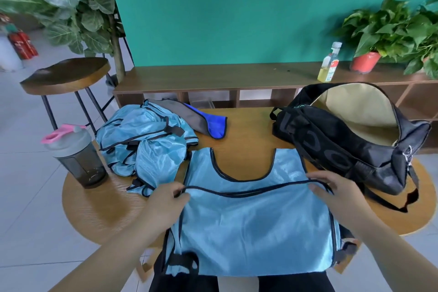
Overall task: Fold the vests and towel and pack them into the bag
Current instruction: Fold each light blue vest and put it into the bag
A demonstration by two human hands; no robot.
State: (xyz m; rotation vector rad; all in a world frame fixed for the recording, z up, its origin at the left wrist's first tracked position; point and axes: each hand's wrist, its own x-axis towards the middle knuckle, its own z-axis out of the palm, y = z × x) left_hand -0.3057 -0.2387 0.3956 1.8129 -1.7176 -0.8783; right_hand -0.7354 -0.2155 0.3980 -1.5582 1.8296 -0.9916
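From the head camera, the job looks barely begun. One vest (pixel 248 220) lies spread on the near side of the table (pixel 94 208), with its lower part hanging over the near edge. The left hand (pixel 166 199) and right hand (pixel 331 192) each pinch its black-trimmed edge, holding it stretched across the cloth just below the neckline. I'd judge this to be the first fold of this vest.

The other vests sit in a crumpled pile (pixel 142 140) at the far left, unfolded. The towel (pixel 208 123) lies loose just behind the pile, touching it. The bag (pixel 343 140) stands at the right with its flap open, and I see only pale lining inside, nothing packed. So this fold, the pile, the towel and all the packing are left to do.
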